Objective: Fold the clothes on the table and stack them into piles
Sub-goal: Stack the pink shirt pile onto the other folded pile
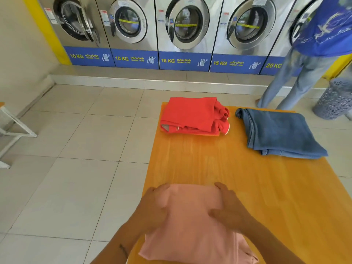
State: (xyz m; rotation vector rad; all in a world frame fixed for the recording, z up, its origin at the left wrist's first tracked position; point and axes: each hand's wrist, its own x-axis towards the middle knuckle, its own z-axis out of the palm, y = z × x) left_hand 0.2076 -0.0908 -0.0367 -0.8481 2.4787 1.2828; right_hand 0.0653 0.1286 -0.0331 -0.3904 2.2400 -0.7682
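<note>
Pale floor tiles fill the left of the frame, with a white metal frame at the far left edge and a row of steel washing machines across the top. At lower centre my left hand lies on the left side of a folded pink garment, fingers spread and curled over its far left corner, thumb pressed on top. My right hand mirrors it on the right side, fingers loosely apart over the far right corner; neither hand is closed tight, both cup the cloth's edges. The garment rests on the near end of the orange wooden table. At the table's far end sits a folded red pile, and right of it, apart, folded blue jeans. In the upper right a person in a blue shirt stands beside a patterned basket.
</note>
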